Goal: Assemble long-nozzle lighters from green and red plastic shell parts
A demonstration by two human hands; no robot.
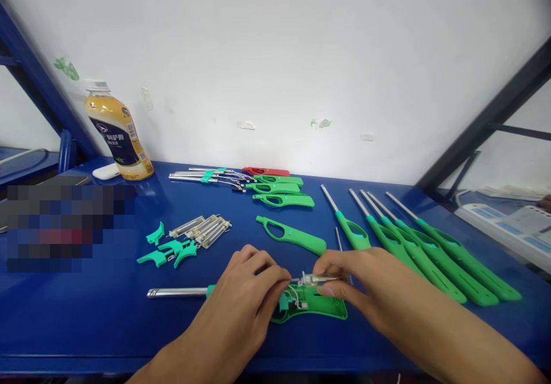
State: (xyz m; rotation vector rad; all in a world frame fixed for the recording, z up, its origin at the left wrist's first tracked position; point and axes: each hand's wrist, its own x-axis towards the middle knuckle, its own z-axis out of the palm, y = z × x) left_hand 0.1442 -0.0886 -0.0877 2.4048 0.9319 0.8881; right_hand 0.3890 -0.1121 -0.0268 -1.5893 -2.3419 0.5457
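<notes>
A clear gas tank [314, 279] of a lighter is gripped in my right hand [350, 275], held just above an opened green lighter shell [327, 306]. My left hand [256, 292] is closed, its fingertips pinching what looks like a thin tube [295, 280] at the tank's tip. Inside the shell lie a teal trigger [284, 301] and white wires [295, 297]. The shell's metal barrel [178, 293] sticks out leftward, past my left hand, which hides the middle of the lighter.
Teal triggers [157, 258] and clear gas tanks [210, 232] lie at left. Behind are barrels with wires [206, 175], green shell halves [279, 188] and a red one [267, 171]. Closed green lighters [430, 246] line the right. A drink bottle [118, 134] stands back left.
</notes>
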